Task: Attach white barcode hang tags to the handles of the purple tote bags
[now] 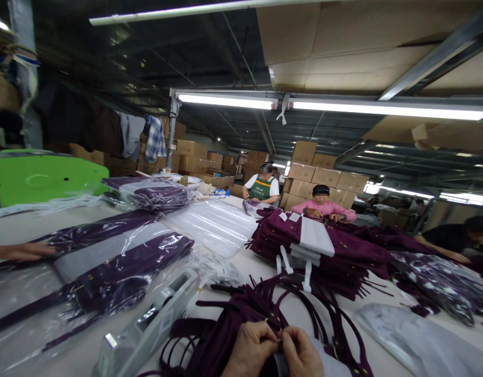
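My left hand (254, 346) and my right hand (301, 352) meet fingertip to fingertip at the near edge of the table. Both are closed in a pinch around a small part of a thin purple strap, largely hidden by the fingers. Small gold-coloured fittings show just above them. Under and around my hands lies a heap of purple cloth (226, 324) with looping straps (346, 319). Pale grey material (331, 364) shows beside my right hand. White toothed plastic strips (307, 276) stick up behind the straps.
Folded purple cloth pieces (276, 235) are stacked ahead. Left are a grey-white device (147, 324), a clear-bagged purple piece (127, 277), another person's hand (29, 251) and a green machine (48, 178). Clear bags (406, 335) lie right. Several people work across the table.
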The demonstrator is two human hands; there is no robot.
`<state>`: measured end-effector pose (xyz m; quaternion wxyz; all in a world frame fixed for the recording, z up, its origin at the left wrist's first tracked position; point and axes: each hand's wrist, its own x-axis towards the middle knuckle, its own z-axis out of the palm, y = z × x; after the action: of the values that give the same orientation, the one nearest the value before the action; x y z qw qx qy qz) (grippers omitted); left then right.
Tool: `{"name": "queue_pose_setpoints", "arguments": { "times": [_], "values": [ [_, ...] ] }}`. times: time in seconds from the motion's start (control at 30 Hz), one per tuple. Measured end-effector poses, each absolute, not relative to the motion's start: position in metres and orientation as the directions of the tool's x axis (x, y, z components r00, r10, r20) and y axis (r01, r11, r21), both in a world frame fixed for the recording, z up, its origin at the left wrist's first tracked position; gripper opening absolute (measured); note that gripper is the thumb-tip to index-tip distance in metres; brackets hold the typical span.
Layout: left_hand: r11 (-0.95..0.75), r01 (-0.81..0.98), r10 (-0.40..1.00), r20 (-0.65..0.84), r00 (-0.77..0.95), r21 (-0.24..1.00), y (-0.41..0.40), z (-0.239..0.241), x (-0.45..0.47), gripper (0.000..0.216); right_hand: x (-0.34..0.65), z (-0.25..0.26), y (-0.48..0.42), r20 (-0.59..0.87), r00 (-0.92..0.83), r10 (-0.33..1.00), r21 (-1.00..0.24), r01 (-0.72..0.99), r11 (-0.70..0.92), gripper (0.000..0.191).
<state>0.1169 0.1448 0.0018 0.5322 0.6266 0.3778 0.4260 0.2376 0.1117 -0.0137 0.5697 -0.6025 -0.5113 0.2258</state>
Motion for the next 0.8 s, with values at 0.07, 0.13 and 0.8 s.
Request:
{"name": "queue_pose_setpoints", "arguments": {
  "times": [0.07, 0.13, 0.8],
  "values": [
    [-0.105, 0.011, 0.927, 0.094, 0.362, 0.994, 0.143, 0.006, 0.115, 0.013, 0.239, -0.009, 0.11, 0.211, 0.354, 0.911, -0.971, 0.185, 0.153, 0.036],
    [-0.047, -0.001, 0.925, 0.044, 0.378, 0.999, 0.143, 0.01, 0.113, 0.016, 0.239, -0.004, 0.108, 0.071, 0.328, 0.942, -0.997, 0.02, 0.068, 0.043],
    [-0.309, 0.231, 0.895, 0.2, 0.398, 0.923, 0.14, 0.014, 0.108, 0.022, 0.23, 0.004, 0.099, -0.011, 0.242, 0.97, -0.988, -0.152, 0.026, 0.047]
  ]
}}
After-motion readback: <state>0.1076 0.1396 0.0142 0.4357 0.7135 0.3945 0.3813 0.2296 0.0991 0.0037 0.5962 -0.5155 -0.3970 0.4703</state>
